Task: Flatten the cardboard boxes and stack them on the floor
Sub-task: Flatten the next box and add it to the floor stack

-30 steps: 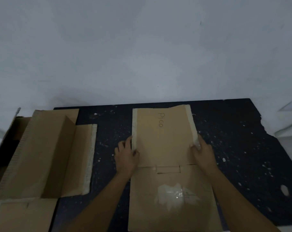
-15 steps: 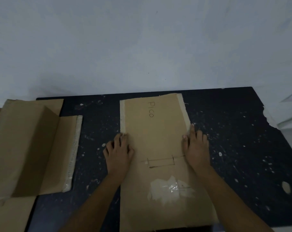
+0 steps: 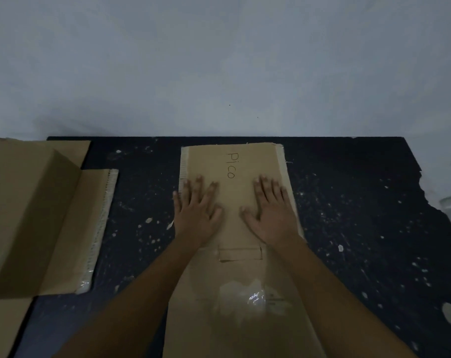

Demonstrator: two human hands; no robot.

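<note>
A dark speckled mat point(image 3: 348, 215) is lying against a pale wall point(image 3: 219, 60), carrying a flattened cardboard box point(image 3: 234, 280) marked "Pico" at its middle and a second, partly folded box point(image 3: 38, 215) at its left edge. The left hand point(image 3: 196, 210) and right hand point(image 3: 271, 210) are both pressing flat on the middle box's far half, fingers spread straight, gripping nothing.

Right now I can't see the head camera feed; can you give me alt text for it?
Both hands, left hand and right hand, press flat with spread fingers on a flattened cardboard box marked "Pico", lying on a dark speckled floor. To the left, apart from it, sits a second cardboard box, not yet flat, with one panel raised.
</note>
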